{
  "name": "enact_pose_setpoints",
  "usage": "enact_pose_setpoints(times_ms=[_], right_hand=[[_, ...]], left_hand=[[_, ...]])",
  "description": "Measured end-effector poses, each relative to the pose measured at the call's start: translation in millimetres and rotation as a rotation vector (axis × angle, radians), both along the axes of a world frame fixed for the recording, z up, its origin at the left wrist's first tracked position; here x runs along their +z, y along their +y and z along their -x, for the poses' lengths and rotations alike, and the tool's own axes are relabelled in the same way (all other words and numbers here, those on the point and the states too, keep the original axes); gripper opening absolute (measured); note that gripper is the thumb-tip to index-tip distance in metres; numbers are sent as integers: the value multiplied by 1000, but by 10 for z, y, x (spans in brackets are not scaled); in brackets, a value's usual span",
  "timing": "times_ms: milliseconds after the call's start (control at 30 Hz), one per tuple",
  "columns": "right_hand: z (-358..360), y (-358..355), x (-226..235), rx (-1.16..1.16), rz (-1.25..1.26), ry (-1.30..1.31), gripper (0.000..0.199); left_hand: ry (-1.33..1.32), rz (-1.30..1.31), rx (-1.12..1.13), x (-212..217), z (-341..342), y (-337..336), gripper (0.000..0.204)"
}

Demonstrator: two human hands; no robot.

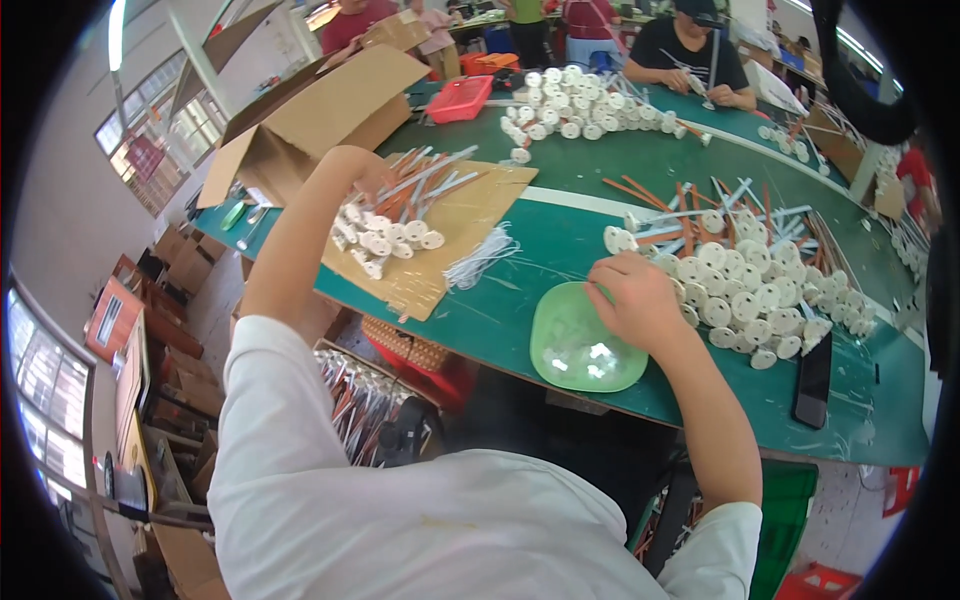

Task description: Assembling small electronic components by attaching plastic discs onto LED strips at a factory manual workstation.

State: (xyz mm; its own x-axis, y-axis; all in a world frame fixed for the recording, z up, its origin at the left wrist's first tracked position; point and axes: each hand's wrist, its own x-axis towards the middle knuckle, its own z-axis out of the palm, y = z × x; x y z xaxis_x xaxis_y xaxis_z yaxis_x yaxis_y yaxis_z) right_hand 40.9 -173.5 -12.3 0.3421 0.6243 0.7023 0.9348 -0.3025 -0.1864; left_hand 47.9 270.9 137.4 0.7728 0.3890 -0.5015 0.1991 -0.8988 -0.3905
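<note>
Left hand (368, 174): fingers bent down at the top edge of the left pile (388, 236), white discs on orange and pale sticks; can't tell if it grips any. Right hand (637, 297): half-curled, fairly narrow, over the bowl (539, 352) rim; can't tell if it holds anything or touches the rim.

From left hand: left pile at 5 o'clock, lying on card sheet (500, 187); open box (345, 95) at 11; pink tray (460, 100) at 2.

From right hand: green bowl at 7–8, near table (500, 320) edge, shiny inside, contents unclear; right pile (740, 290) at 3, same kind, discs toward the person, sticks away; phone (814, 385) at 4, dark, just beside the pile; strings (480, 265), white, loose bunch, at 9, by the card sheet.

Farther: third pile (580, 108) at 11–12; co-worker (690, 58), dark top and cap, at 12–1, both hands at work over the table.
</note>
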Motion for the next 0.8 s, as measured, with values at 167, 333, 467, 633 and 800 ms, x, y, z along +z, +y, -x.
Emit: enact_pose_setpoints(times_ms=[167, 333, 467, 633, 800], right_hand=[[-24, 133, -49, 41, -53, -23, 10], [-113, 61, -97, -9, -34, -37, 16], [-107, 84, -97, 26, -136, -10, 15], [-66, 71, -83, 60, -170, -57, 9], [-69, 123, -129, 78, -140, -63, 6]], left_hand=[[-172, 51, -517, -119, -237, -633, 50], [-437, 255, -824, -312, -631, -1826, 37], [-523, 579, -1043, -623, -1068, -2410, 37], [-322, 767, -967, -752, -1228, -2929, 42], [-474, 645, -977, -918, -1573, -2900, 42]])
